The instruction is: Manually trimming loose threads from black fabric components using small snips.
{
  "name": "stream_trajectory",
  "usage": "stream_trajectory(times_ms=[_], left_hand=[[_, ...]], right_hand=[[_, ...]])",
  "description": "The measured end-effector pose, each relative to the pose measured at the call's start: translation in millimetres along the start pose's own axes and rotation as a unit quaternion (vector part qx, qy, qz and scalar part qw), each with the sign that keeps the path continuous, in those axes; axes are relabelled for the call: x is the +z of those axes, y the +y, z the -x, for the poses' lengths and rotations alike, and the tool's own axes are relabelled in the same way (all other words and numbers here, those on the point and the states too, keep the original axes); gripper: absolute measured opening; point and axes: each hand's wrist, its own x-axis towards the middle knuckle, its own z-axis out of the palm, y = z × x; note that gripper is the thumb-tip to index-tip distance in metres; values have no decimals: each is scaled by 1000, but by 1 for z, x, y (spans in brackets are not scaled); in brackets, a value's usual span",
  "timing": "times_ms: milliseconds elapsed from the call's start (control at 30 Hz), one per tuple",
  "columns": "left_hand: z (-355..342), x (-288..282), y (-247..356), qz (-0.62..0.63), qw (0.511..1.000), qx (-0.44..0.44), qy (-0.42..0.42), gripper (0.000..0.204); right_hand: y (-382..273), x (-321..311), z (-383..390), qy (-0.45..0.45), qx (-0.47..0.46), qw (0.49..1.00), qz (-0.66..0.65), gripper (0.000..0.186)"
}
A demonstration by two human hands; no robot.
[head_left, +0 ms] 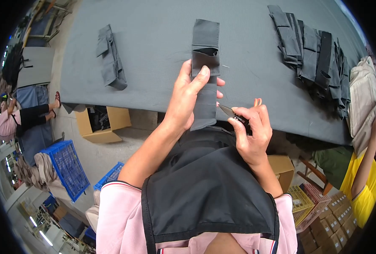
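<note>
My left hand point(184, 95) grips a dark grey fabric strip point(205, 33), thumb on top and fingertips showing past its right edge. The strip lies lengthwise away from me over the table's near edge. Midway along it a folded layer gapes like a small pocket. In my right hand point(255, 131) is a pair of thread snips point(226, 111), their pointed metal blades aimed at the strip's right edge near my left fingertips. Whether the blades touch the strip I cannot tell. My right fingers hide most of the snips' body.
Grey cloth covers the table point(154, 51). A folded strip point(111, 61) lies to the left, a heap of similar strips point(310, 55) to the right. Below the left edge are a cardboard box point(86, 125) and blue crate point(67, 169). A person in yellow point(365, 190) handles beige cloth point(365, 95) at right.
</note>
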Motion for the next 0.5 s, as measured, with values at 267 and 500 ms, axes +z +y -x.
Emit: stream_trajectory(times_ms=[267, 500], left_hand=[[5, -8, 4, 79, 995, -22, -63, 31], [5, -15, 2, 164, 978, -78, -104, 27]], right_hand=[[-11, 8, -22, -156, 29, 987, -9, 21], [-1, 13, -18, -149, -44, 987, -30, 22]])
